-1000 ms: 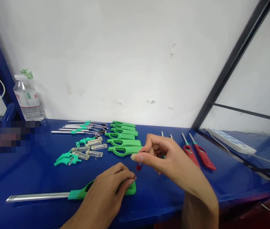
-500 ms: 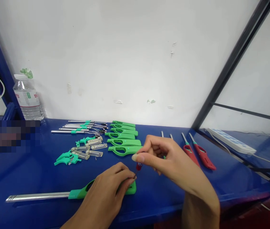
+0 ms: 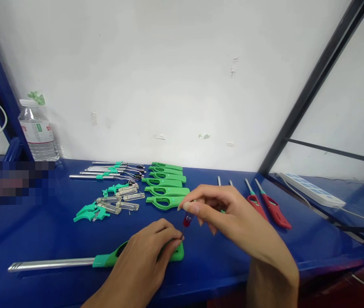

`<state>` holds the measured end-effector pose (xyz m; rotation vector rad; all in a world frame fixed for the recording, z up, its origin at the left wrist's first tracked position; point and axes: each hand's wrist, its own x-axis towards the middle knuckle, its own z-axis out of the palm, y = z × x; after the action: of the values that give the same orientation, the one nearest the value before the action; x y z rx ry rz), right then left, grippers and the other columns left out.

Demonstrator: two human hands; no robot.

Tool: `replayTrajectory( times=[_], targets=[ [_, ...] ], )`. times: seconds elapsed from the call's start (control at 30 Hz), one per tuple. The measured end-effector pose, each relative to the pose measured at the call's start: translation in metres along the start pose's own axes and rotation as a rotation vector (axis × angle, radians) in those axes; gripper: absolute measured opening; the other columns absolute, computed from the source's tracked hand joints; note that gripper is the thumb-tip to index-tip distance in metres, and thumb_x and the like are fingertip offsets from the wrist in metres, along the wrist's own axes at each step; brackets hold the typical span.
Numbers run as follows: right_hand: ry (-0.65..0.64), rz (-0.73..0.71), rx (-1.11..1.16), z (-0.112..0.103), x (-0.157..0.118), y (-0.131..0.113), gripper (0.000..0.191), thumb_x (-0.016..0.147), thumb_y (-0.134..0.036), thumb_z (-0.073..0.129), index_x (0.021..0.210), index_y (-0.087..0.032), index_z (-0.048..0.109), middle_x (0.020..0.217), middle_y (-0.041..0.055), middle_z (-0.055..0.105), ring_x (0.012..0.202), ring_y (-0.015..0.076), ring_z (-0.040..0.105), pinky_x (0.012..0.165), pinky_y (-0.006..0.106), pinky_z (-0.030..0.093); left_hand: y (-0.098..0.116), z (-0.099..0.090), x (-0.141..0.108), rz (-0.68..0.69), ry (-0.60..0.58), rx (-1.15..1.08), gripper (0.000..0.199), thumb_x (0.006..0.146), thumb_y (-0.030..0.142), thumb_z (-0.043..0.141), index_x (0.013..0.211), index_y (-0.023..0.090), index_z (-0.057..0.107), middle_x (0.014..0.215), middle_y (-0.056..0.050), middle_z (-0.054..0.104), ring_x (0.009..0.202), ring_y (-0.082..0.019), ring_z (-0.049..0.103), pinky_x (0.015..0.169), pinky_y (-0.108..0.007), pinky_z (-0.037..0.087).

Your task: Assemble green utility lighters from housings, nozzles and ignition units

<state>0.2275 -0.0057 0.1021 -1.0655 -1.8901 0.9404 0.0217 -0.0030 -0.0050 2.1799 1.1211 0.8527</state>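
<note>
Your left hand (image 3: 145, 252) lies over the handle of the green lighter (image 3: 177, 254), grasping it against the bench (image 3: 220, 261) at the near edge. The lighter lies on its side, its silver tube (image 3: 53, 264) pointing to your left, with a teal collar (image 3: 101, 260) where tube meets handle. Your left thumb and forefinger come together near the butt end, right at the thin shaft of the screwdriver (image 3: 187, 220). Your right hand (image 3: 225, 209) pinches that tool's red handle between thumb and forefinger, the other fingers loosely curled. The screwdriver stands slightly tilted, shaft down toward the lighter's butt; your left fingertips hide its tip, so you cannot tell whether it sits in a screw.

Beyond your hands, green handle shells (image 3: 169, 183) lie in a column, the nearest partly behind your right fingers. To their left are metal rods with wires (image 3: 88, 177), clear tubes (image 3: 129, 206) and teal plastic pieces (image 3: 86, 211). Red lighters (image 3: 275, 211) lie to the right of your right hand, with a white power strip (image 3: 312, 190) farther right. A water bottle (image 3: 39, 137) stands at the far left by the wall (image 3: 169, 64).
</note>
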Motion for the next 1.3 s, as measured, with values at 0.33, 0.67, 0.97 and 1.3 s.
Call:
replayTrajectory(
  times=[0.33, 0.67, 0.97, 1.3],
  targets=[
    [0.092, 0.048, 0.045, 0.0071, 0.0021, 0.0056, 0.044, 0.083, -0.042, 0.097, 0.071, -0.024, 0.058, 0.056, -0.0115, 0.049, 0.056, 0.0103, 0.044, 0.052, 0.026, 0.032, -0.0023, 0.0004, -0.0011, 0.021, -0.007, 0.025, 0.029, 0.109, 0.027, 0.047, 0.104, 0.028, 0.076, 0.111, 0.000, 0.077, 0.104, -0.023, 0.071, 0.091, -0.037, 0.049],
    [-0.019, -0.028, -0.006, 0.0010, -0.0001, -0.0024, 0.029, 0.109, -0.043, 0.066, 0.097, -0.024, 0.083, 0.067, -0.0058, 0.062, 0.054, 0.0076, 0.049, 0.049, 0.021, 0.037, -0.0026, 0.0011, -0.0007, 0.024, 0.000, 0.047, 0.029, 0.110, 0.027, 0.047, 0.103, 0.027, 0.075, 0.104, 0.001, 0.077, 0.098, -0.022, 0.071, 0.087, -0.035, 0.049],
    [0.041, 0.044, -0.023, 0.0042, -0.0016, -0.0003, 0.033, 0.097, -0.049, 0.083, 0.080, -0.022, 0.074, 0.060, -0.0077, 0.056, 0.057, 0.0093, 0.047, 0.052, 0.023, 0.035, -0.0015, 0.0014, -0.0026, 0.013, -0.009, 0.076, 0.029, 0.109, 0.026, 0.047, 0.103, 0.027, 0.075, 0.106, 0.000, 0.077, 0.100, -0.023, 0.071, 0.087, -0.036, 0.050],
    [0.063, 0.067, -0.062, 0.0017, -0.0014, -0.0008, 0.037, 0.094, -0.052, 0.085, 0.077, -0.022, 0.071, 0.059, -0.0077, 0.053, 0.056, 0.0103, 0.042, 0.051, 0.025, 0.030, 0.0030, -0.0060, -0.0085, -0.014, -0.064, 0.271, 0.029, 0.108, 0.024, 0.054, 0.126, 0.028, 0.077, 0.118, -0.006, 0.076, 0.110, -0.032, 0.070, 0.100, -0.053, 0.052]
  ],
)
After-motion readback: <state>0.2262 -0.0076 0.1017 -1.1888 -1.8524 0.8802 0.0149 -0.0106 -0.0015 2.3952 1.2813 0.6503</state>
